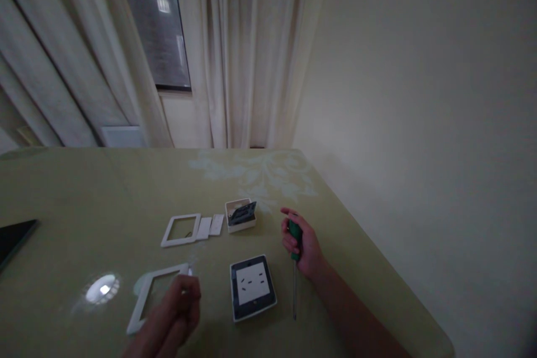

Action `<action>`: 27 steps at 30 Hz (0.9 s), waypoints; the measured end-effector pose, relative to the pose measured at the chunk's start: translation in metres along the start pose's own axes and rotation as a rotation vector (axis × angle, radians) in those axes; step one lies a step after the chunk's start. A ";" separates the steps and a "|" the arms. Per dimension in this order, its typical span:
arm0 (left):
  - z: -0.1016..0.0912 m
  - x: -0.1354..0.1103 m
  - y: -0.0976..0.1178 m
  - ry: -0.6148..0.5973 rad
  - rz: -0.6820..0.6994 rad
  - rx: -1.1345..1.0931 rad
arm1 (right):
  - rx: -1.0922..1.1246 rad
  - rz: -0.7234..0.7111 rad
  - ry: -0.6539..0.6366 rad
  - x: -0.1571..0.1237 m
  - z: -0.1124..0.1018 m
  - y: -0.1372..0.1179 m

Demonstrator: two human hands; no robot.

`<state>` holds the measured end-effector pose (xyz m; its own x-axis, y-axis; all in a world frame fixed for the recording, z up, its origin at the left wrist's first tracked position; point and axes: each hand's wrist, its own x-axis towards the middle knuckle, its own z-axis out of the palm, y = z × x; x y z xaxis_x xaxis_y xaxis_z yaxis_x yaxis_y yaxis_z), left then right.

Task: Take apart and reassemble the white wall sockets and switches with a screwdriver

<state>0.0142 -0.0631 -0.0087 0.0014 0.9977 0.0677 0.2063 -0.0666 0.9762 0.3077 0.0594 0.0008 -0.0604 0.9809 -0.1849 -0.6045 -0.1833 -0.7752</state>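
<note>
Two bare human arms enter from the bottom of the head camera's view, their skin uncovered from the fingers to where each is cut off. The right forearm [348, 305] shows at greater length, slim at the wrist and broader toward the lower edge, ending in a bare right hand [309, 243] with slender fingers. Only a short stretch of the left forearm [153, 335] appears below the bare left hand [184, 302], whose finer details are lost in dim light.

Just right of lower centre, the right hand [308, 246] grips a green-handled screwdriver [295, 232], shaft pointing downward; at bottom centre lies a dark-bordered socket [253, 285]; lower left, the left hand [182, 305] curls, partly hiding a white frame [143, 299]
</note>
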 end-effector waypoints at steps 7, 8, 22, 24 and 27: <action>0.071 0.052 0.027 0.104 0.116 -0.187 | 0.022 0.015 -0.002 -0.002 -0.003 -0.003; 0.075 0.057 0.029 0.079 0.147 -0.169 | 0.023 0.018 -0.004 -0.003 -0.003 -0.003; 0.045 0.068 0.006 -0.049 0.250 0.174 | 0.037 0.072 -0.014 -0.009 0.000 -0.002; 0.044 0.068 0.005 -0.070 0.275 0.219 | 0.040 0.084 -0.015 -0.011 0.001 -0.002; 0.047 0.066 0.007 -0.074 0.293 0.271 | 0.042 0.094 -0.027 -0.014 0.003 -0.001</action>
<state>0.0620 0.0030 -0.0070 0.1666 0.9360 0.3100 0.4369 -0.3519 0.8278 0.3069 0.0461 0.0055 -0.1395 0.9611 -0.2385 -0.6277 -0.2721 -0.7294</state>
